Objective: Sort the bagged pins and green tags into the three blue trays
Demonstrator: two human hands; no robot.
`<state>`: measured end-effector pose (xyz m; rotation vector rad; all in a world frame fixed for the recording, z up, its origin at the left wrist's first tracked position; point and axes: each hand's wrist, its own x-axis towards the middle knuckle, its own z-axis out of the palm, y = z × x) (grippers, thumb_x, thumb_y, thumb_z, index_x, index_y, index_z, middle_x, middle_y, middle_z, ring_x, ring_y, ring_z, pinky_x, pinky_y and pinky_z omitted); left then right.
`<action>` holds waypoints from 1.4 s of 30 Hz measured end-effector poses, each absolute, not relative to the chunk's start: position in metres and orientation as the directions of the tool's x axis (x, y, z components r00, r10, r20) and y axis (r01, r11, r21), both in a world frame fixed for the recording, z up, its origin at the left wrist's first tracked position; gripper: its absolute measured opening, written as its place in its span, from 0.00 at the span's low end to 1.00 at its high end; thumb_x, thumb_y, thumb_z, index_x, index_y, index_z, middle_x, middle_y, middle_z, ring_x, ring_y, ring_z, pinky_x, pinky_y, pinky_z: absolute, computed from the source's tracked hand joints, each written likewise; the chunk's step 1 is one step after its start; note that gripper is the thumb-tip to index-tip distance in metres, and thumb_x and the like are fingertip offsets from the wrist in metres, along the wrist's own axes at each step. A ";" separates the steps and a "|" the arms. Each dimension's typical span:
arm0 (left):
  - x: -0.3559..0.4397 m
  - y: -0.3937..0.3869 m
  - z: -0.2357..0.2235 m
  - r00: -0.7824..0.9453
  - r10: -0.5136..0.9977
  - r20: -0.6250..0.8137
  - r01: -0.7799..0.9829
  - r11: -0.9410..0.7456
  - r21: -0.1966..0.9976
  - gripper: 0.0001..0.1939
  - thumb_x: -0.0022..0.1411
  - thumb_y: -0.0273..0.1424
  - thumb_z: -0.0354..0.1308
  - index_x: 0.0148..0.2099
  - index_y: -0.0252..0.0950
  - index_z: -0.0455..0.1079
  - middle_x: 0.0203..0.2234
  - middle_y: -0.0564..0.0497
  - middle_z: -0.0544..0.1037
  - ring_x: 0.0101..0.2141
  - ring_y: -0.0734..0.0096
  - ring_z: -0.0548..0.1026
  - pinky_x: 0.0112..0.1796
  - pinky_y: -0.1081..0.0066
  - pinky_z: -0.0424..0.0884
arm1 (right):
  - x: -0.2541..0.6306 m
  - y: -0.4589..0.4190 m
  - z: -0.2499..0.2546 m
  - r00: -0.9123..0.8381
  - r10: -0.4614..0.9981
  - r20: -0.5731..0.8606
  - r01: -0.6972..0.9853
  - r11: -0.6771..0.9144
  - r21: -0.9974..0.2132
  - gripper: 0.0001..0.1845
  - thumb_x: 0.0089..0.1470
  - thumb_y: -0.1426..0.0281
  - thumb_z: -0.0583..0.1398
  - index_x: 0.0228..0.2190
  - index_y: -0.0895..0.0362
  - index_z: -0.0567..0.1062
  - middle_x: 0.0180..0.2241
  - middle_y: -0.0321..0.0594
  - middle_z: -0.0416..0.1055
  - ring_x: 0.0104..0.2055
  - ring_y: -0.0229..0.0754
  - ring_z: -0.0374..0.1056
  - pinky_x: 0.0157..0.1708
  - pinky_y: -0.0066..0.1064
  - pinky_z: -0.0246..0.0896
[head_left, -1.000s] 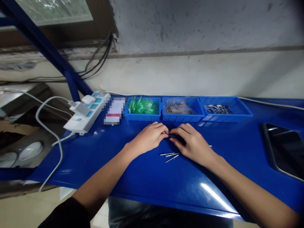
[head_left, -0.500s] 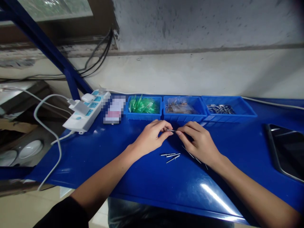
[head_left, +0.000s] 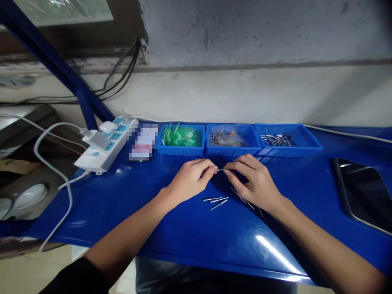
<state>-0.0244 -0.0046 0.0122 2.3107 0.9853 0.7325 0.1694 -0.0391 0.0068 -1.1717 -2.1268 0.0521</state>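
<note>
Between my two hands, a thin metal blind rivet (head_left: 220,170) lies nearly level above the blue table. My left hand (head_left: 196,176) pinches one end with thumb and fingertips, covering that end. The other end sits in the closed fingertips of my right hand (head_left: 252,177). Just below my left hand, several loose blind rivets (head_left: 216,200) lie on the table in a small group. Thin metal pins (head_left: 242,199) rest partly beneath my right hand, so their full shape is hidden.
Along the back stand three blue bins: one with green plastic bags (head_left: 183,136), one with clear bags (head_left: 229,137), one with loose rivets (head_left: 277,140). A white power strip (head_left: 99,153) and a blurred-out phone-like item (head_left: 142,143) are left; a dark phone (head_left: 364,192) lies right.
My left thumb and fingertips have closed together over the rivet's end, where they were slightly apart before. The right hand keeps its pinch. The whole view has shifted slightly.
</note>
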 end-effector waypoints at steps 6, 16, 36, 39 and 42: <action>-0.037 -0.002 0.026 0.742 0.667 0.071 0.522 -0.641 0.562 0.11 0.61 0.40 0.54 0.40 0.38 0.67 0.30 0.54 0.72 0.29 0.73 0.69 0.29 0.72 0.63 | 0.216 -0.027 0.021 0.024 0.657 0.753 0.913 0.292 -0.284 0.08 0.53 0.68 0.57 0.27 0.58 0.73 0.25 0.41 0.69 0.29 0.42 0.64 0.32 0.34 0.59; -0.046 0.003 0.027 0.845 0.519 -0.126 0.500 -0.686 0.528 0.05 0.61 0.33 0.55 0.37 0.39 0.69 0.37 0.52 0.70 0.37 0.70 0.69 0.35 0.72 0.64 | 0.222 -0.019 0.008 0.070 0.722 0.689 0.941 0.180 -0.285 0.09 0.53 0.64 0.58 0.31 0.57 0.74 0.29 0.45 0.69 0.34 0.47 0.63 0.38 0.40 0.57; -0.033 0.001 0.018 0.660 0.722 0.209 0.481 -0.619 0.621 0.07 0.63 0.32 0.53 0.43 0.37 0.66 0.32 0.52 0.73 0.35 0.71 0.71 0.37 0.70 0.68 | 0.166 -0.039 -0.003 -0.326 0.791 0.519 0.735 0.557 -0.387 0.05 0.59 0.71 0.52 0.33 0.58 0.68 0.28 0.41 0.67 0.30 0.42 0.60 0.30 0.34 0.57; -0.031 -0.001 0.020 0.643 0.719 0.263 0.488 -0.649 0.584 0.04 0.64 0.30 0.51 0.38 0.37 0.67 0.30 0.53 0.73 0.33 0.71 0.71 0.36 0.70 0.67 | 0.166 -0.039 -0.003 -0.312 0.790 0.528 0.737 0.552 -0.390 0.07 0.59 0.70 0.52 0.32 0.57 0.68 0.26 0.41 0.66 0.29 0.41 0.60 0.29 0.34 0.57; -0.030 -0.002 0.021 0.622 0.728 0.287 0.495 -0.650 0.576 0.09 0.66 0.29 0.47 0.36 0.36 0.67 0.30 0.53 0.74 0.33 0.71 0.71 0.36 0.70 0.66 | 0.164 -0.041 -0.001 -0.319 0.791 0.521 0.730 0.556 -0.398 0.06 0.58 0.68 0.54 0.35 0.58 0.69 0.29 0.41 0.68 0.32 0.42 0.63 0.32 0.34 0.60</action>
